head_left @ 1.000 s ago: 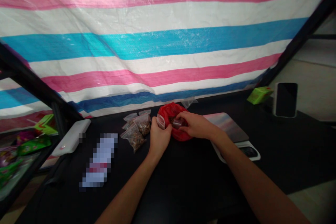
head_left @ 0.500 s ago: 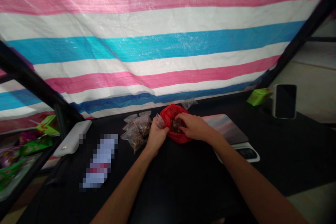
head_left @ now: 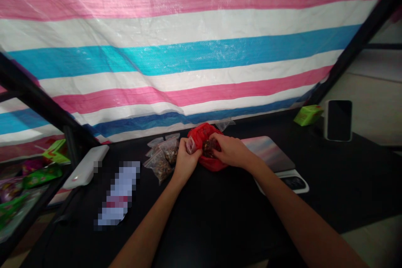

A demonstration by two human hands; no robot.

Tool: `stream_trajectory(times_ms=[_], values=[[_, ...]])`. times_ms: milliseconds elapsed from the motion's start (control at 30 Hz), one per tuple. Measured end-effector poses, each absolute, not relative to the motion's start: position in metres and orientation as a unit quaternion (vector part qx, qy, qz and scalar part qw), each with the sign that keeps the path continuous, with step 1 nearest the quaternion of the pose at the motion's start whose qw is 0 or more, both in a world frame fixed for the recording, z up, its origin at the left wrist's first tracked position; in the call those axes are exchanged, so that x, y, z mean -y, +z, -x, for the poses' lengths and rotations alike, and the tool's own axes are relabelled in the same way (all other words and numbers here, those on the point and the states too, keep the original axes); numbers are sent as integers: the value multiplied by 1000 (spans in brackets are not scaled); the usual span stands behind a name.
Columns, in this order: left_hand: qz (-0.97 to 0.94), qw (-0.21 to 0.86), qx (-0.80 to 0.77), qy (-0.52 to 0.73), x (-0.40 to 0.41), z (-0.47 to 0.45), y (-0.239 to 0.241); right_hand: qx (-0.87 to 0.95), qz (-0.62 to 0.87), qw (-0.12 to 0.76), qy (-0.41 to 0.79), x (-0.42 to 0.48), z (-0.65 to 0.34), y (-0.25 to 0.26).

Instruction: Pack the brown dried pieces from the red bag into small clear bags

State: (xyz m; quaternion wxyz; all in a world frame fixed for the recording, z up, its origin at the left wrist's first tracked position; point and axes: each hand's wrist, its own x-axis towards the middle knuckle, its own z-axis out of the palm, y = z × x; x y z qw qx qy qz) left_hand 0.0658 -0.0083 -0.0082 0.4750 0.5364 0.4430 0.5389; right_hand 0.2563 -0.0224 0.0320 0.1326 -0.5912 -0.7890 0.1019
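An open red plastic bag [head_left: 205, 130] sits on the black table with small dry brown pieces [head_left: 207, 149] inside it. My left hand [head_left: 187, 162] is closed on a small clear plastic bag [head_left: 190, 145] at the red bag's left edge. My right hand [head_left: 231, 150] reaches into the red bag from the right, its fingers and thumb curled around some of the brown pieces; the fingertips are partly hidden. Just left of my left hand lie several filled clear zip bags [head_left: 161, 165], overlapping one another.
A flat clear bag [head_left: 225, 124] lies behind the red one. To the right are a grey panel [head_left: 270, 153], a white phone-like object [head_left: 302, 183], a green box [head_left: 308, 115] and a standing phone [head_left: 338, 120]. A white power-bank-like block [head_left: 84, 168] lies left; a striped sheet [head_left: 188, 58] hangs behind.
My right fingers have shifted slightly within the red bag, and more brown pieces show beside them. The small clear bag in my left hand has turned a little. The view has shifted slightly.
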Motion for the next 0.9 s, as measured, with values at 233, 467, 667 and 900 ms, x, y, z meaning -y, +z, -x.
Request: stream_trajectory(times_ms=[233, 467, 667, 900], values=[[-664, 216, -490, 521, 5, -59, -16, 781, 550, 241, 170, 18, -260, 31], [-694, 194, -489, 492, 5, -60, -18, 794, 458, 324, 235, 22, -251, 40], [-702, 202, -478, 489, 9, -59, -14, 816, 423, 338, 203, 33, -241, 48], [-712, 192, -478, 478, 13, -62, -14, 843, 405, 327, 134, 35, -238, 47]])
